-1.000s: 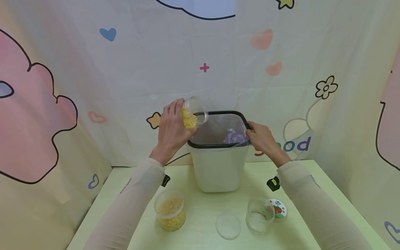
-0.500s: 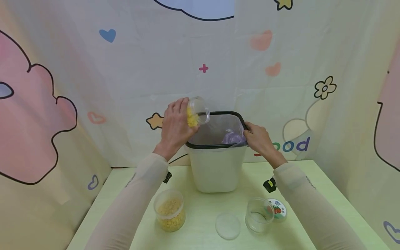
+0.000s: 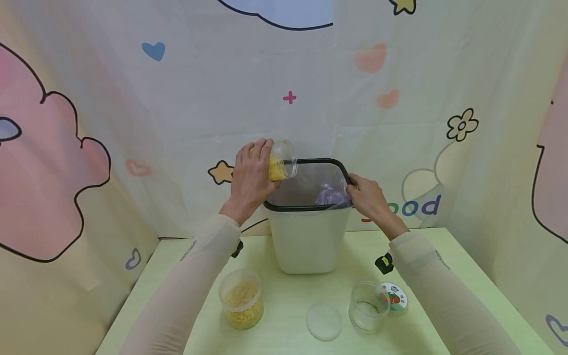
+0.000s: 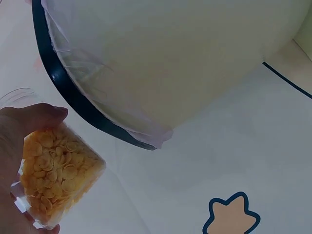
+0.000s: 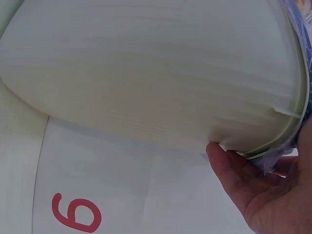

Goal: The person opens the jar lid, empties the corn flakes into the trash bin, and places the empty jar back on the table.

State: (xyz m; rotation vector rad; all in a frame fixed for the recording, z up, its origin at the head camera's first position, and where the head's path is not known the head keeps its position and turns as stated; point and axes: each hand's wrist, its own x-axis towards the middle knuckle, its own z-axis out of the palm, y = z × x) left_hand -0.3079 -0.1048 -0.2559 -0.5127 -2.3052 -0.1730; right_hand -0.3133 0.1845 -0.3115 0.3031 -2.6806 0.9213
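Observation:
My left hand grips a clear plastic jar of yellow flakes. The jar is tipped on its side, its mouth turned right, above the left edge of a white trash bin. In the left wrist view, the flakes lie packed toward the jar's base, below my thumb. My right hand pinches the bin's black rim at the right side, with the liner bag there. From the right wrist view, fingers press under the bin's lip. A crumpled purple bag shows inside the bin.
On the pale green table, an uncovered tub of flakes stands at front left. A clear round lid, an uncovered clear jar and a printed lid are at front right. A patterned curtain hangs behind the bin.
My left hand has moved slightly right with the jar, which is now tilted nearer to level. The bin's top and my right hand have shifted a little left.

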